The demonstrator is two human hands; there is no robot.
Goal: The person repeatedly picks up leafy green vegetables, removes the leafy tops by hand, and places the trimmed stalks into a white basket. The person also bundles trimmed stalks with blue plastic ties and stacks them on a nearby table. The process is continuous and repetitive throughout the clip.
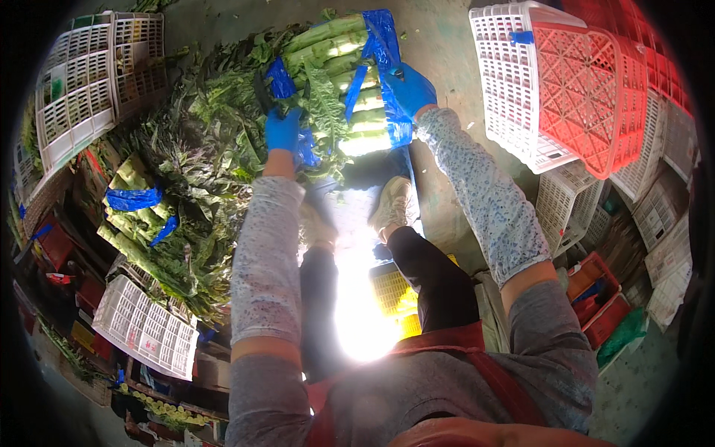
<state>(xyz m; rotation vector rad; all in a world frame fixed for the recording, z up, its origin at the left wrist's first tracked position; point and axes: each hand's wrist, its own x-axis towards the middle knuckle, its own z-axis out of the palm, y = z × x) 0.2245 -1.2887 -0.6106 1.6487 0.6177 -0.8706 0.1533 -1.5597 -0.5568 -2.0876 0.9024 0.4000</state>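
Before me lies a bundle of stem lettuce stalks (366, 100), side by side, some leaves still on. Blue plastic film (384, 39) runs over their right end, and more blue film (281, 78) shows at the left. My right hand (412, 89), in a blue glove, grips the film at the right end; a small dark thing shows at its fingertips. My left hand (283, 129), also blue-gloved, is at the leafy left end, by a dark curved object (261, 94) that I cannot identify. Its fingers are partly hidden.
Loose leaves (218, 117) are heaped left of the bundle. Another stalk bundle with blue film (134, 198) lies beyond them. White crates (75, 89) stand far left, a lower white crate (146, 329) nearer. At right are a white crate (505, 84) and red crate (581, 89). Strong glare covers the middle.
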